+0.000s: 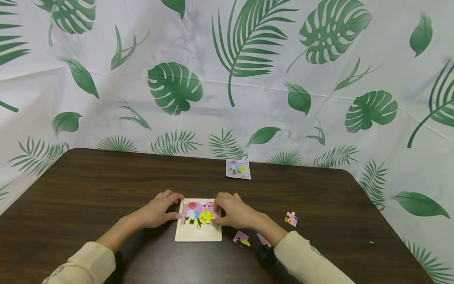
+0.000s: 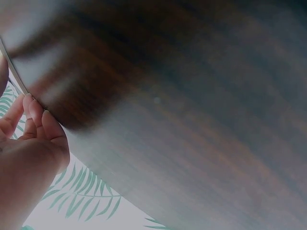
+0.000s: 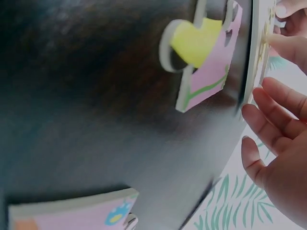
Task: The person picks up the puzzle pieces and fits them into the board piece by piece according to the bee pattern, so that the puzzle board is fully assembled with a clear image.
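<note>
A wooden jigsaw board point(image 1: 199, 233) lies flat on the table, its upper part filled with a bee picture point(image 1: 198, 215) and its lower strip bare wood. My left hand point(image 1: 160, 211) holds the board's left side, index finger by the top corner and thumb lower down. In the left wrist view, curled fingers point(image 2: 36, 115) meet the board's edge. On the right side, my right hand point(image 1: 232, 211) rests its thumb and index finger on the picture. The right wrist view shows its other fingers point(image 3: 276, 117) loosely bent by the frame.
Loose jigsaw pieces lie right of the board: a pink-and-yellow one point(image 1: 242, 238), one beside the right wrist point(image 1: 263, 240), and one farther out point(image 1: 291, 219). A bee picture card point(image 1: 238, 169) lies near the dark table's point(image 1: 142, 173) back edge, before a leaf-print cloth point(image 1: 248, 118).
</note>
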A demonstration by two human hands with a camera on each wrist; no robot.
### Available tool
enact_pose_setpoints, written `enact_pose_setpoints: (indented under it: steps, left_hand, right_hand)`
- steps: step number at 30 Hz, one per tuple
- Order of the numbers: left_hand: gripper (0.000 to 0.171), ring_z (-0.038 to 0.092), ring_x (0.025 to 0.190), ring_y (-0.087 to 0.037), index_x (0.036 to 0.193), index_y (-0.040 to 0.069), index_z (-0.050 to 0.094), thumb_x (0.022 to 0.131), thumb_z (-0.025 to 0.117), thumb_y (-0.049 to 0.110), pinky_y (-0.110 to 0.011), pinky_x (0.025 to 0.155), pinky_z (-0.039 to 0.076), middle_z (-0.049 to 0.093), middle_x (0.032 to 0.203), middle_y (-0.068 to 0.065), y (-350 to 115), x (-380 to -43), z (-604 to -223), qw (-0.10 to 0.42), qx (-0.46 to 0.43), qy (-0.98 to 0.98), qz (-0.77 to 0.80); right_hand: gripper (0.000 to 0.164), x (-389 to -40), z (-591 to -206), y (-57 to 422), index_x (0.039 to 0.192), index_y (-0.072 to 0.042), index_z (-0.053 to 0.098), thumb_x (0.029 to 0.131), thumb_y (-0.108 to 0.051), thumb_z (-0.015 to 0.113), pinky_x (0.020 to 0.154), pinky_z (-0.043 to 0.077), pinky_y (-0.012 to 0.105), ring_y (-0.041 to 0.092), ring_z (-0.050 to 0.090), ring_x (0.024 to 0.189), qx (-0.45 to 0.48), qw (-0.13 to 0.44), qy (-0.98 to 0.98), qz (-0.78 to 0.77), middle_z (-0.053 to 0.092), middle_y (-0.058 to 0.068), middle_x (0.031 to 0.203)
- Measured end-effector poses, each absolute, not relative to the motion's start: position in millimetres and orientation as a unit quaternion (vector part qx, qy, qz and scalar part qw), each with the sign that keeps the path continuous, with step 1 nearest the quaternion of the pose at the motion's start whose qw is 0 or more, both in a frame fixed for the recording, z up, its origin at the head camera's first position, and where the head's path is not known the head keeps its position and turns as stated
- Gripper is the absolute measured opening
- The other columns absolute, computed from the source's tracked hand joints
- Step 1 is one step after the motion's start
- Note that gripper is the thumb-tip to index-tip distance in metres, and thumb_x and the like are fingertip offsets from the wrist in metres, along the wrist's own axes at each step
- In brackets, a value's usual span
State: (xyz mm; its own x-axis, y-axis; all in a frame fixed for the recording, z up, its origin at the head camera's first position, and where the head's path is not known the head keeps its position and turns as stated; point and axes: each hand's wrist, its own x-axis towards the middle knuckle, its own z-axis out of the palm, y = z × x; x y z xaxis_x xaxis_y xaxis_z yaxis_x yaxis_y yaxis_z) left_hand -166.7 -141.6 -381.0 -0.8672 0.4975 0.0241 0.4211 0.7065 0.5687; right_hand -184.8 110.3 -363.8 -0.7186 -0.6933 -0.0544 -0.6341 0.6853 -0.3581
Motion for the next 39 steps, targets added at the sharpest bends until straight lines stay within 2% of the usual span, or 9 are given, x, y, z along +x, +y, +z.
enact_pose_setpoints:
  steps: [13, 24, 30, 39]
  left_hand:
    - [0.041, 0.043, 0.093, -0.025, 0.118, 0.004, 0.051, 0.084, 0.066, 0.021, -0.045, 0.080, 0.038, 0.047, 0.099, -0.004, -141.3, -166.3, -380.7, 0.069, 0.244, 0.923, 0.290]
    - [0.041, 0.043, 0.093, -0.025, 0.118, 0.004, 0.050, 0.084, 0.066, 0.022, -0.045, 0.080, 0.038, 0.046, 0.099, -0.003, -140.9, -166.1, -380.5, 0.075, 0.241, 0.922, 0.293]
    - [0.041, 0.043, 0.094, -0.025, 0.119, 0.004, 0.050, 0.085, 0.066, 0.022, -0.045, 0.080, 0.038, 0.046, 0.099, -0.004, -141.2, -166.5, -380.6, 0.075, 0.242, 0.922, 0.293]
    - [0.041, 0.043, 0.093, -0.025, 0.118, 0.004, 0.050, 0.085, 0.066, 0.021, -0.045, 0.080, 0.038, 0.046, 0.099, -0.004, -141.2, -165.9, -379.5, 0.077, 0.244, 0.921, 0.294]
  right_hand:
    - [0.022, -185.4, -367.2, 111.5, 0.085, -0.012, 0.061, 0.077, -0.028, 0.074, 0.071, 0.027, 0.029, 0.011, 0.046, 0.087, -0.369, 0.090, 0.912, -0.155, 0.048, -0.006, 0.087]
    - [0.027, -186.6, -365.5, 116.7, 0.107, -0.014, 0.066, 0.082, -0.021, 0.070, 0.074, 0.028, 0.029, 0.012, 0.048, 0.094, -0.397, 0.117, 0.893, -0.176, 0.054, -0.003, 0.099]
    - [0.026, -187.3, -364.7, 114.8, 0.108, -0.017, 0.067, 0.082, -0.020, 0.069, 0.072, 0.027, 0.027, 0.011, 0.048, 0.093, -0.406, 0.121, 0.891, -0.164, 0.054, -0.005, 0.095]
    - [0.026, -189.9, -367.1, 114.1, 0.107, -0.016, 0.067, 0.082, -0.018, 0.070, 0.073, 0.029, 0.030, 0.011, 0.049, 0.091, -0.403, 0.129, 0.889, -0.177, 0.053, -0.005, 0.093]
